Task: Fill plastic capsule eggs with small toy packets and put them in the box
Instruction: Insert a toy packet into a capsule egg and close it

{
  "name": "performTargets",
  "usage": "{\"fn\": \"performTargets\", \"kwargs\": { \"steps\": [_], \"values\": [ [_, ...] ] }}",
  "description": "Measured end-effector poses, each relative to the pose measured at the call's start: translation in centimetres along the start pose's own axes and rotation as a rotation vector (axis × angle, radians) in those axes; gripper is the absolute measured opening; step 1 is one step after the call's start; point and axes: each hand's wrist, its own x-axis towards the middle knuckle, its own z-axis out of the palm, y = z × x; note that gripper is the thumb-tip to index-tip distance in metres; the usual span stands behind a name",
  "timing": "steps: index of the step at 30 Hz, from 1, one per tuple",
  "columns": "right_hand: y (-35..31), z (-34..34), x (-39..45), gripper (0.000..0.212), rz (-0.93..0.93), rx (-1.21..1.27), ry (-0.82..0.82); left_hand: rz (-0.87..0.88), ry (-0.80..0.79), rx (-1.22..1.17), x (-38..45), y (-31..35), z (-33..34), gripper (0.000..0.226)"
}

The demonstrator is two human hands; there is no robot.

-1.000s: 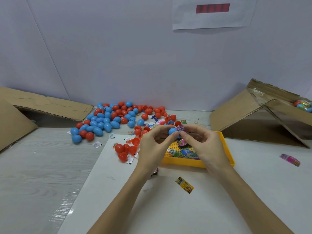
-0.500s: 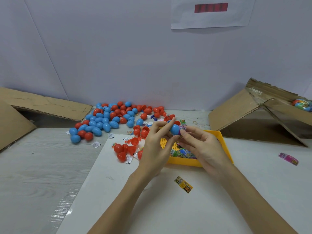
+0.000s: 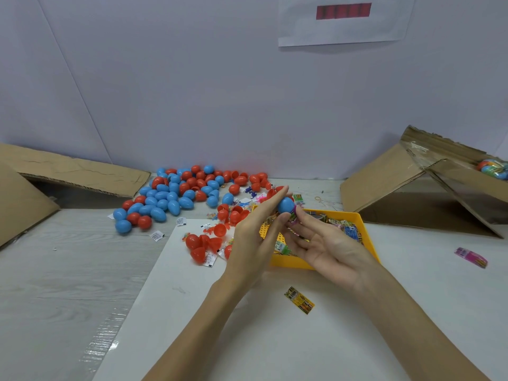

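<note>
My left hand (image 3: 255,237) pinches a blue capsule egg (image 3: 286,204) between thumb and straight fingers, above the far left corner of the yellow tray (image 3: 360,218). A small toy packet (image 3: 293,218) sticks out of the egg's lower side. My right hand (image 3: 324,248) lies palm up over the tray, its straight fingertips touching that packet. The tray holds several colourful packets (image 3: 349,229). The cardboard box (image 3: 384,174) stands at the right, with filled eggs (image 3: 493,169) showing inside.
A pile of blue and red eggs (image 3: 176,193) lies at the back left, with open red halves (image 3: 203,243) near the tray. A yellow packet (image 3: 299,300) and a pink packet (image 3: 470,257) lie loose on the white sheet. Cardboard flaps (image 3: 68,171) sit at left.
My left hand has turned the blue egg and its fingers have straightened. My right hand has opened palm up and dropped below the egg, fingertips on the protruding packet.
</note>
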Motion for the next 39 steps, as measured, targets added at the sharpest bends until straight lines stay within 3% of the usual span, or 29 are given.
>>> {"fn": "performTargets", "kwargs": {
  "steps": [16,21,25,28,30,32,36,39],
  "values": [
    [0.3,0.4,-0.2,0.023,0.077,0.058,-0.005,0.056,0.029,-0.014,-0.2,-0.9,0.1,0.036],
    [0.4,0.5,-0.3,0.037,0.081,0.117,-0.001,0.065,0.048,-0.009,-0.3,-1.1,0.3,0.033],
    [0.4,0.6,-0.3,0.028,0.079,0.1,-0.002,0.046,0.063,-0.011,-0.3,-1.0,0.4,0.032],
    [0.4,0.3,-0.2,0.043,0.066,0.107,-0.009,0.022,0.057,-0.034,-0.4,-0.8,0.4,0.031],
    [0.3,0.1,-0.1,0.04,0.027,0.083,-0.024,-0.027,0.039,-0.085,-0.3,-0.5,0.4,0.031],
    [0.3,-0.1,0.0,0.033,-0.089,-0.053,-0.025,-0.114,0.028,-0.153,-0.2,-0.2,0.3,0.031],
    [0.6,-0.6,0.0,0.027,-0.505,-0.728,0.13,-0.288,0.065,-0.209,0.0,0.1,0.1,0.028],
    [0.9,-0.9,0.2,0.032,-0.623,-0.875,0.087,-0.362,0.026,-0.232,0.1,-0.1,0.0,0.022]
  ]
}}
